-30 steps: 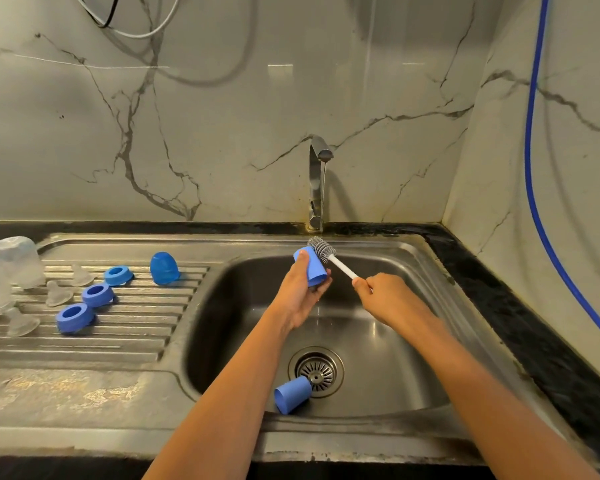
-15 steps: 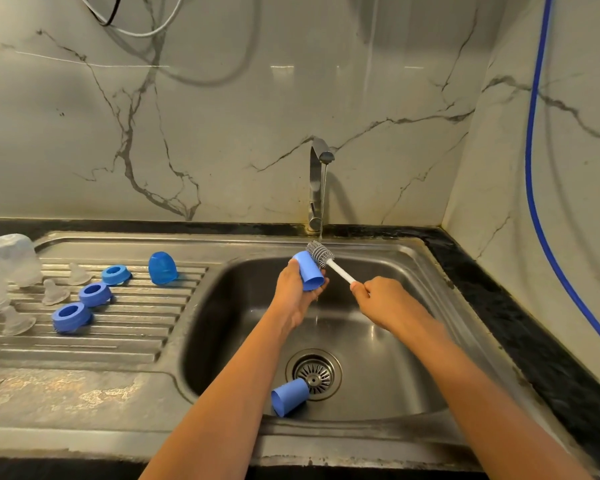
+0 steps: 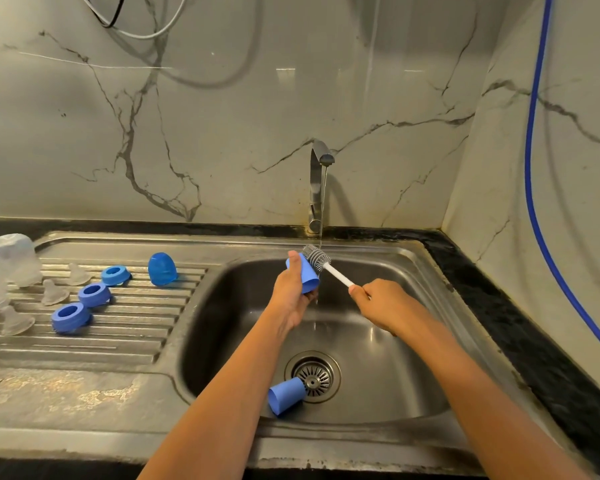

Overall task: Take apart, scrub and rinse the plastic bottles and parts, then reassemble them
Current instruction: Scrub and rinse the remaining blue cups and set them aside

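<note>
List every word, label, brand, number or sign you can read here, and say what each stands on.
No readable text anywhere in this view.
The blue cap gripped by the left hand, the bottle brush held in the right hand, the second blue cap by the drain, the blue rings, the clear bottles and the tap show plain surfaces: no print, brand or number visible.

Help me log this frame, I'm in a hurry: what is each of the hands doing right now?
Left hand: holding a blue plastic cap.
Right hand: holding the bottle brush by its white handle.
</note>
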